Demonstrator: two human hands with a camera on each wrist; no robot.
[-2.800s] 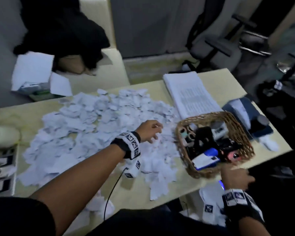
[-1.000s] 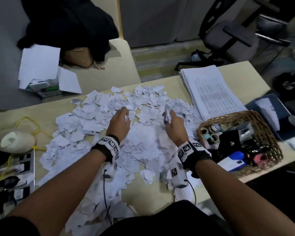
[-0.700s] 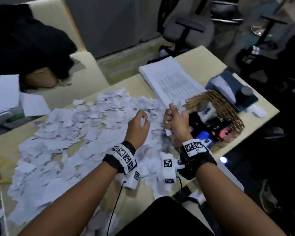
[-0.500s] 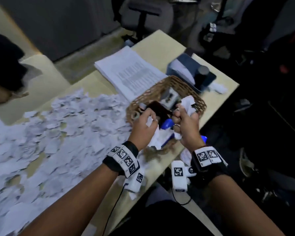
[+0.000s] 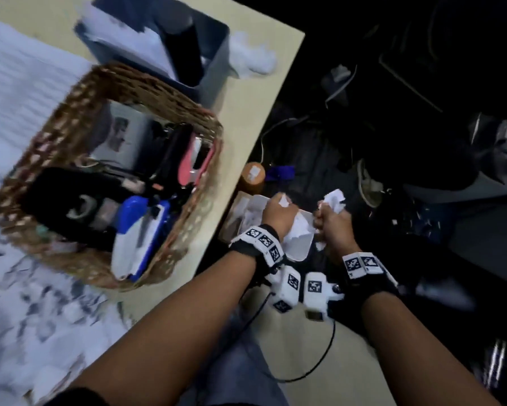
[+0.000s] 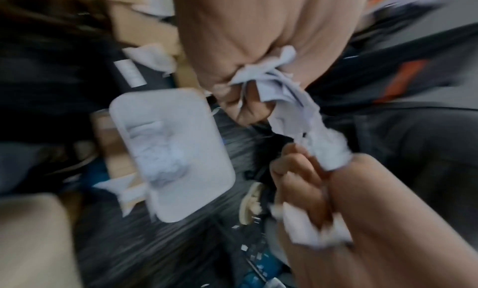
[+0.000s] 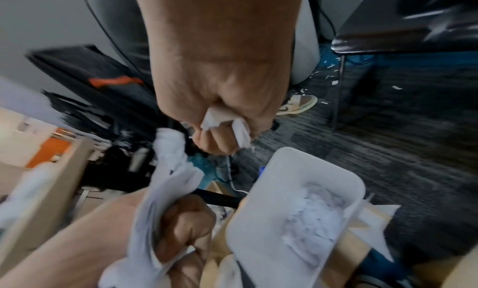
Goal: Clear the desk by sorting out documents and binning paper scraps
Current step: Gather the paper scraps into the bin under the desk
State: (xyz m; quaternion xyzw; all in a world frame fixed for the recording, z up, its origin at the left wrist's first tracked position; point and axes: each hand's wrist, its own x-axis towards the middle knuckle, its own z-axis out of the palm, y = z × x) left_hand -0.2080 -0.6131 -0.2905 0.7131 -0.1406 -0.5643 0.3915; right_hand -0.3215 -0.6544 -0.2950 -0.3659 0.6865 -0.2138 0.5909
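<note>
My left hand [image 5: 278, 213] and right hand [image 5: 333, 222] are both fisted tight around wads of paper scraps [image 5: 334, 200], side by side off the table [image 5: 246, 112] edge, above the white bin [image 7: 294, 210] on the floor, which already holds scraps. Farther off, more scraps cover the table beside a wicker basket [image 5: 70, 112].

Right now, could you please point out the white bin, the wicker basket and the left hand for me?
White bin [image 7: 261, 217]: right wrist view, on its near wall.
Wicker basket [image 5: 70, 112]: head view, on its woven rim.
Left hand [image 5: 278, 216]: head view, on the back of the hand.
</note>
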